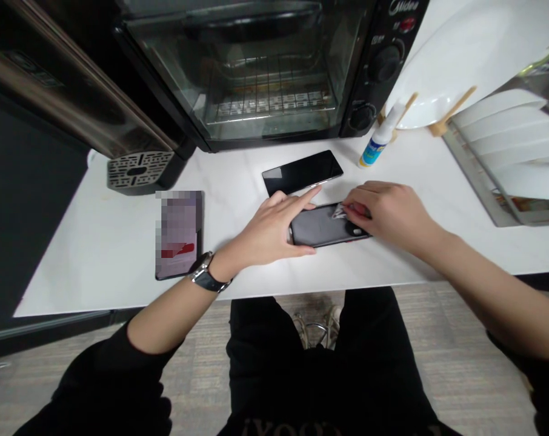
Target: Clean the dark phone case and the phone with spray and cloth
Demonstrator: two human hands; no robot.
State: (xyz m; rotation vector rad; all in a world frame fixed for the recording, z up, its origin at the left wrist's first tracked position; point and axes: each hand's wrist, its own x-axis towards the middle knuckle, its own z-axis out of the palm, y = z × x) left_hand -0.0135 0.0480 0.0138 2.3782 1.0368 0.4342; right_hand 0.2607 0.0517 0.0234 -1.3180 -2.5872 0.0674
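Low in the frame sit the person's dark-clothed knees, and just above them both forearms reach onto the white worktop [97, 242]. The left hand [268, 230], a watch [205, 274] at its wrist, lies spread and nearly flat, fingers curled over the left end of a dark phone [322, 227] at mid-frame, pinning it down. The right hand [390, 215] is partly closed, fingertips pinching a small light-and-red piece [342, 211] against the phone's upper edge; whether it is a wipe or a sticker I cannot tell. Doing this well looks like a matter of keeping the steadying hand firm so the phone cannot skate, and working the small piece with short, light strokes. At left lies a second phone [179, 233], screen blurred. Just beyond, a third dark slab [302, 171] lies close by. A small white bottle [378, 143] stands further right, then a toaster oven [274, 66] across the top, a black machine's drip grille [138, 169] upper left, white plates [506, 127] racked upper right.
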